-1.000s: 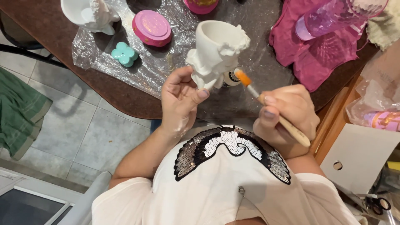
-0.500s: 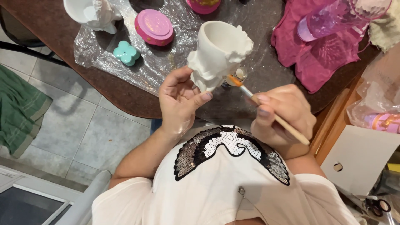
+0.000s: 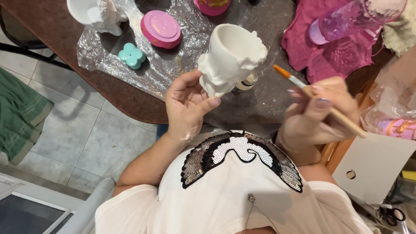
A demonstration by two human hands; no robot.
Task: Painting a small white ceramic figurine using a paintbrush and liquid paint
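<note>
1. left grip (image 3: 188, 106), head view: closed around the lower part of a white unpainted ceramic figure pot (image 3: 229, 58), thumb pressed against its base and fingers wrapped behind it; the pot is held tilted above the counter edge, its open mouth toward the upper left.
2. right grip (image 3: 323, 108), head view: closed on a wooden-handled paintbrush (image 3: 320, 102), fingers pinching the shaft near its middle; the orange bristle tip points toward the pot and stands just apart from it, not touching.
3. small paint bottle (image 3: 247, 81): partly hidden behind the bottom of the pot, standing on the counter.
4. dark brown counter (image 3: 56, 34): rounded edge, largely covered by a sheet of clear crinkled plastic film (image 3: 182, 65).
5. objects on the film, upper left: a second white ceramic piece (image 3: 95, 15), a round pink lidded box (image 3: 161, 28) and a small turquoise clover-shaped piece (image 3: 131, 55), each well apart from both hands.
6. upper right: a pink cloth (image 3: 338, 56) with a clear pinkish plastic bottle (image 3: 355, 19) lying on it.
7. right margin: a grey cardboard sheet with a round hole (image 3: 372, 167); scissors (image 3: 392, 213) near the lower corner.
8. foreground: the person's white shirt with a sequin wing motif (image 3: 240, 156); tiled floor (image 3: 86, 138) and a green cloth (image 3: 19, 115) at left.
</note>
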